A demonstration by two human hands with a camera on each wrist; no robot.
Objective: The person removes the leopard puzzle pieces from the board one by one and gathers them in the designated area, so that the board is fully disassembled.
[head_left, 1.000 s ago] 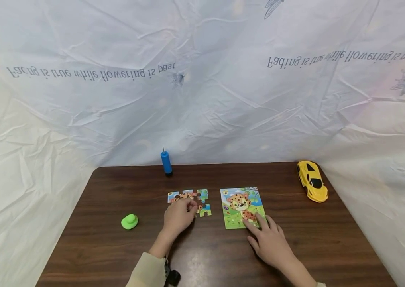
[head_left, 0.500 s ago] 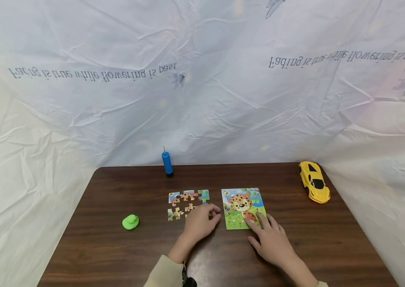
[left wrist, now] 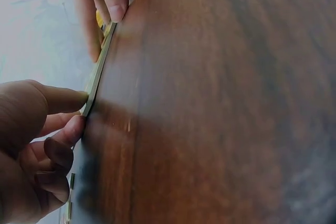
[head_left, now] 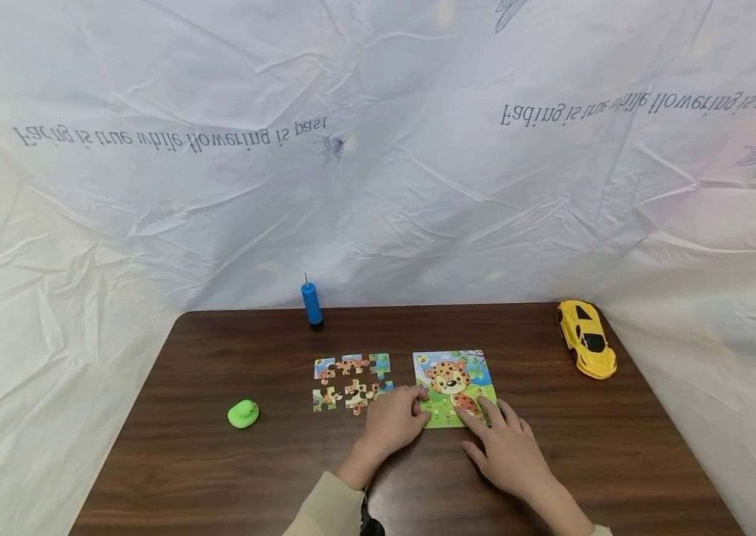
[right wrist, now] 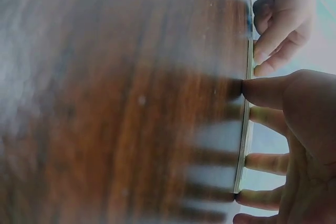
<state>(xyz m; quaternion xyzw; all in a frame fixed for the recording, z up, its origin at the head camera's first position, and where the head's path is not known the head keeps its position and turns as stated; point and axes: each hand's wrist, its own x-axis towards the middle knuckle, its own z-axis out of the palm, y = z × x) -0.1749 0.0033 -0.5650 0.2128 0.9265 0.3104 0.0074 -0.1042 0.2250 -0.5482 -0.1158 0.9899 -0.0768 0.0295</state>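
Observation:
A cartoon leopard picture board [head_left: 438, 376] lies on the table between my two hands. My left hand [head_left: 391, 423] is at its near left corner. There, in the left wrist view, the thumb [left wrist: 68, 98] and a bent fingertip touch the board's edge, a gap between them. My right hand [head_left: 508, 454] has its fingers spread, their tips resting on the board's near right part. In the right wrist view, its thumb [right wrist: 265, 90] is at the near edge. Left of the board lie leopard jigsaw pieces [head_left: 351, 365] in two rows, some partly hidden by my left hand.
A small green toy duck [head_left: 244, 414] sits on the left of the brown table [head_left: 204, 476]. At the back stands a blue cylinder with a thin metal tip [head_left: 311, 304]. A yellow toy car [head_left: 587, 340] is at the far right. White cloth [head_left: 378, 186] hangs around the table.
My left hand has moved right from over the jigsaw pieces to the board's left edge, uncovering several pieces. The right hand has stayed on the board.

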